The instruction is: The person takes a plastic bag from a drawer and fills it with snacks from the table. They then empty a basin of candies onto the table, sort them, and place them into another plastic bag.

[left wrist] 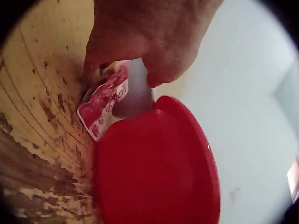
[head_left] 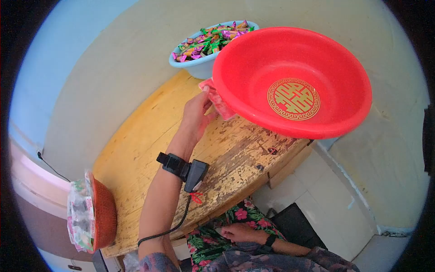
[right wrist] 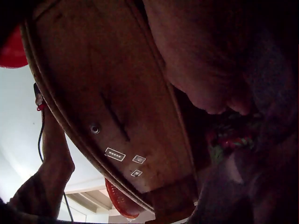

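Passage over the worktop [head_left: 235, 145]: broad strip of worn wood between the left forearm [head_left: 158, 208] and the orange basket [head_left: 105, 213] at the left end; another right of the wrist, a black cable [head_left: 183, 217] looping beside the forearm. Right end blocked: red basin [head_left: 253, 72], left grip [head_left: 196, 111] and red-and-white packet [head_left: 222, 106] against its side, blue basin [head_left: 199, 68] heaped with wrapped sweets [head_left: 208, 43] close behind, wall [head_left: 136, 54] beyond. Right grip [head_left: 238, 233] low at the lap, worktop's near edge between it and both basins.
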`<state>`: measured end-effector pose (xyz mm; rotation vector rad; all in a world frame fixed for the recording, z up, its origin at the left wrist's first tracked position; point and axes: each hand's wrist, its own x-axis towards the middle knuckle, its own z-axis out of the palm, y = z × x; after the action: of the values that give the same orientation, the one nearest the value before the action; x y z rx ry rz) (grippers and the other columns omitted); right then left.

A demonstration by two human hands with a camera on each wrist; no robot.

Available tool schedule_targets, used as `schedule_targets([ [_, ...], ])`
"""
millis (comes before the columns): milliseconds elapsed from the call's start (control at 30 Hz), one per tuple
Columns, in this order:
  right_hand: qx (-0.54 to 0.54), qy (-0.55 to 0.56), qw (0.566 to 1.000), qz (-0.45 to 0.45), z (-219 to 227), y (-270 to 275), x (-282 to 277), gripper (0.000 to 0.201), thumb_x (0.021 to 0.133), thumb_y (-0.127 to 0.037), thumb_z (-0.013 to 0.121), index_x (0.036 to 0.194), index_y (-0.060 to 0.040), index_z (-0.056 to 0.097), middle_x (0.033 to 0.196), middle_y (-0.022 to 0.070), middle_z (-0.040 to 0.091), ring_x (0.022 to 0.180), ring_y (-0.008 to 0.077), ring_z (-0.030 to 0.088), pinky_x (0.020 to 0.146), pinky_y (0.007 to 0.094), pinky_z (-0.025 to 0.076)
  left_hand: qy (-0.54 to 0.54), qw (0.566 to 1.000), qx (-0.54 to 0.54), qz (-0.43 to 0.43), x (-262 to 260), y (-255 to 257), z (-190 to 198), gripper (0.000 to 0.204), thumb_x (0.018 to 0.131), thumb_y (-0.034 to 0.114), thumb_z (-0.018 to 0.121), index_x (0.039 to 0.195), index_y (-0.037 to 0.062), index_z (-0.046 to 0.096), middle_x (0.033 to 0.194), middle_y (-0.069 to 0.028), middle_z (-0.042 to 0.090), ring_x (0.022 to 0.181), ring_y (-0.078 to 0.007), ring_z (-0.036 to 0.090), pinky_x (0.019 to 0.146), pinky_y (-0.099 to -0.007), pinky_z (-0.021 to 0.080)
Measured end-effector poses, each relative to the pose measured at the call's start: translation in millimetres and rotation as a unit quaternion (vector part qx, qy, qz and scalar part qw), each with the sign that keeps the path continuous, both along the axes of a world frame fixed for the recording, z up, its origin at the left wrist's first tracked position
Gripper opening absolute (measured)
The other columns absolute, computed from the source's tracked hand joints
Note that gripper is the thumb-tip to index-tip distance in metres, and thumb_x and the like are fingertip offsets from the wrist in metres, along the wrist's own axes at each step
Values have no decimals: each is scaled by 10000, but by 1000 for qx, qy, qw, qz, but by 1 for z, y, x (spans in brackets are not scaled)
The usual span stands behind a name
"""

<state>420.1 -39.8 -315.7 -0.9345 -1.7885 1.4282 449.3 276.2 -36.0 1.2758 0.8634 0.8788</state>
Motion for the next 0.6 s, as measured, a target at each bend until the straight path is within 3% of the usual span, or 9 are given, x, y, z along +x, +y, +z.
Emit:
schedule_targets([
  [100,14,-98,995,-4,-8,5,-4,169,1029,-268,596,1095,-115,625,881,106,699,779,291,721,703,460,534,125,990,45,52,-4,-15,15,494,1049,357,622,1363,-21,568,1447,-140,566,1390,-254,477,1060,-480,512],
  [133,20,-96,995,-4,-12,5,-6,164,1030,-260,594,1096,-113,624,879,112,697,785,299,719,700,462,533,158,982,61,79,-12,-18,16,519,1041,369,636,1380,-18,564,1460,-138,554,1406,-246,456,1053,-479,514],
  [300,-13,-73,997,27,-9,5,-6,148,1029,-234,599,1100,-108,630,875,129,686,803,322,713,693,446,533,128,991,37,11,-74,-43,21,525,1037,335,646,1421,-12,558,1450,-129,567,1345,-241,527,1041,-452,531],
  [400,56,-32,998,-2,-42,0,-15,151,1037,-233,602,1117,-109,634,854,114,696,745,278,720,677,411,543,122,990,63,11,-108,-82,21,413,1042,263,640,1356,-4,618,1355,-116,640,1249,-218,609,1023,-407,545],
  [467,-36,-63,997,23,-14,3,-7,151,1035,-221,616,1117,-97,642,846,102,709,723,231,725,673,388,552,106,986,127,-26,-138,-114,16,340,1052,219,620,1321,14,649,1263,-99,692,1165,-192,658,1012,-381,551],
  [533,-94,-82,991,42,-3,5,-5,155,1033,-207,628,1118,-80,653,842,92,719,714,192,729,669,366,558,161,976,143,-42,-162,-157,30,321,1045,169,629,1331,25,646,1235,-90,705,1123,-182,680,994,-350,557],
  [600,-122,-79,989,36,-9,6,-7,164,1031,-192,637,1121,-58,666,842,85,728,718,162,732,663,345,561,142,983,118,13,-192,-200,30,310,1037,124,631,1328,15,643,1243,-88,701,1098,-181,689,986,-334,558],
])
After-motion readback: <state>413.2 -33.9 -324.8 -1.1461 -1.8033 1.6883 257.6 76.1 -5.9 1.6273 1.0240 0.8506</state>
